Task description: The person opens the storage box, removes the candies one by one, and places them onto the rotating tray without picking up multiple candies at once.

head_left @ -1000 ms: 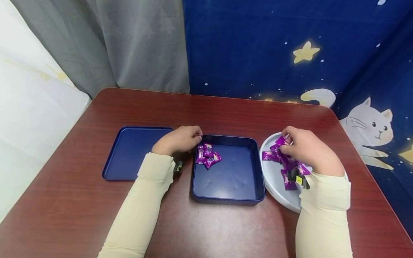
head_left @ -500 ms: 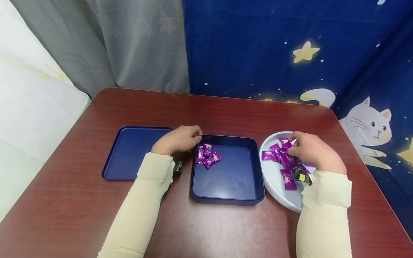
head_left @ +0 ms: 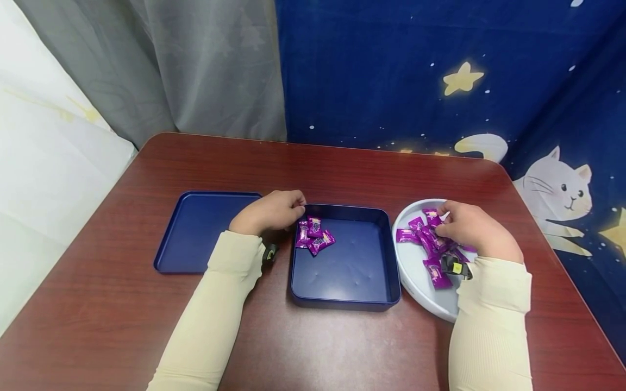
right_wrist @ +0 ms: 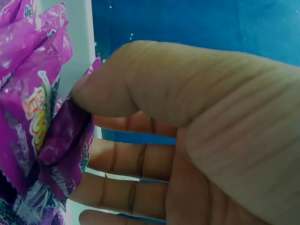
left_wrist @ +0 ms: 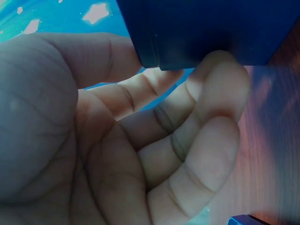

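Note:
At the back left corner of a square navy box [head_left: 347,296], my left hand [head_left: 271,210] grips the wall between thumb and curled fingers. Several purple wrapped candies [head_left: 321,242] lie in the box's left part. My right hand [head_left: 476,231] is over a round white tray [head_left: 415,277] that holds a heap of the same candies [head_left: 430,239]. In the right wrist view, the thumb and fingers pinch one candy [right_wrist: 68,126] at the side of the heap. From the head view, that candy is mostly covered by the hand.
A flat navy lid [head_left: 195,233] lies left of the box, partly behind the left hand. The white tray stands right beside the box's right wall. Curtains [head_left: 367,70] hang behind the brown table [head_left: 342,168].
My right hand has moved slightly right over the heap, uncovering a candy at the tray's back. The frontmost candy has shifted a little. The left hand stays at the box corner.

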Tool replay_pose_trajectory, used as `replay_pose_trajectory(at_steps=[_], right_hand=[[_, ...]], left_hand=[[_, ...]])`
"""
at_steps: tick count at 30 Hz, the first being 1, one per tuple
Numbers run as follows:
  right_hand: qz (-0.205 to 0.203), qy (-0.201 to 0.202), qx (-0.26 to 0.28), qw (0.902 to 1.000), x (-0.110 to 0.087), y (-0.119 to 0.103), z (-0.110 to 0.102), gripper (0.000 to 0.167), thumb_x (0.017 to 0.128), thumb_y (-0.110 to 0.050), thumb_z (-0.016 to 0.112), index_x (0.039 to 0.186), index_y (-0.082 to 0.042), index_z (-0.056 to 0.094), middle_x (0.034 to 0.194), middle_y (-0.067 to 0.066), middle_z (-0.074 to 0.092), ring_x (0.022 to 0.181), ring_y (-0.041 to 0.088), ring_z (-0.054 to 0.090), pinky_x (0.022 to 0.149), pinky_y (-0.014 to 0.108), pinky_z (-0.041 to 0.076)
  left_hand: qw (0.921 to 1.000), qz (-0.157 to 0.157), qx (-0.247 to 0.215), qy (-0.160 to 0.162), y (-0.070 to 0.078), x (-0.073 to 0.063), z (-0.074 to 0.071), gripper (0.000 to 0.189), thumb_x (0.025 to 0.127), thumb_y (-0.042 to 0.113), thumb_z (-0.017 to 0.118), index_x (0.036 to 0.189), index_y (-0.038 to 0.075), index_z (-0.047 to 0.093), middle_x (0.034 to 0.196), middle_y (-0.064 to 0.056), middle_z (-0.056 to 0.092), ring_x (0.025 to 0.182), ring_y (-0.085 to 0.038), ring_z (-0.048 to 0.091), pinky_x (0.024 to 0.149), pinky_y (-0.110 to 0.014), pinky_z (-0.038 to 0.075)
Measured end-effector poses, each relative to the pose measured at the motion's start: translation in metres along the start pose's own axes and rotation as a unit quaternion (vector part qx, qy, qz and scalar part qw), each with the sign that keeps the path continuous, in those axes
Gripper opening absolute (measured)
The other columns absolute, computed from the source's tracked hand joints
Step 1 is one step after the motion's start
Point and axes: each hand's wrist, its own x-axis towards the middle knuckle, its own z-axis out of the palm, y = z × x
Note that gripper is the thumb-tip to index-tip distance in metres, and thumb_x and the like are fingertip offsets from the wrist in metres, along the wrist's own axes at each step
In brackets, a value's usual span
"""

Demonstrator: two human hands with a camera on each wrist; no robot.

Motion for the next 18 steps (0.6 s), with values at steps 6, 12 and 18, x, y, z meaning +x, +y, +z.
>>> replay_pose_trajectory(at_steps=[6, 12, 18], right_hand=[[0.002, 0.002, -0.008, 1.0, -0.0007, -0.0011, -0.0013, 0.053, 0.088, -0.02, 0.072, 0.131, 0.005, 0.053, 0.107, 0.027, 0.063, 0.097, 0.042, 0.059, 0.078, 0.056, 0.05], [0.015, -0.003, -0.022, 0.9996, -0.0015, -0.0025, -0.0014, 0.066, 0.091, -0.029, 0.069, 0.141, 0.006, 0.044, 0.129, 0.036, 0.051, 0.118, 0.054, 0.048, 0.091, 0.069, 0.04], [0.027, 0.003, -0.023, 0.9994, -0.0019, -0.0063, -0.0021, 0.075, 0.093, -0.038, 0.067, 0.146, 0.005, 0.037, 0.138, 0.036, 0.044, 0.127, 0.057, 0.038, 0.097, 0.072, 0.032]], left_hand=[[1.0, -0.001, 0.001, 0.003, 0.0008, 0.0001, -0.0003, 0.016, 0.103, 0.019, 0.048, 0.109, 0.01, 0.059, 0.082, -0.006, 0.059, 0.069, -0.019, 0.058, 0.068, -0.036, 0.046], [1.0, -0.002, 0.001, 0.002, 0.0004, 0.0003, 0.0007, 0.016, 0.103, 0.019, 0.048, 0.109, 0.01, 0.059, 0.082, -0.006, 0.059, 0.069, -0.019, 0.058, 0.068, -0.036, 0.046], [1.0, -0.002, -0.001, 0.003, -0.0014, 0.0017, 0.002, 0.016, 0.103, 0.02, 0.048, 0.108, 0.01, 0.059, 0.08, -0.006, 0.059, 0.068, -0.019, 0.057, 0.067, -0.036, 0.046]])
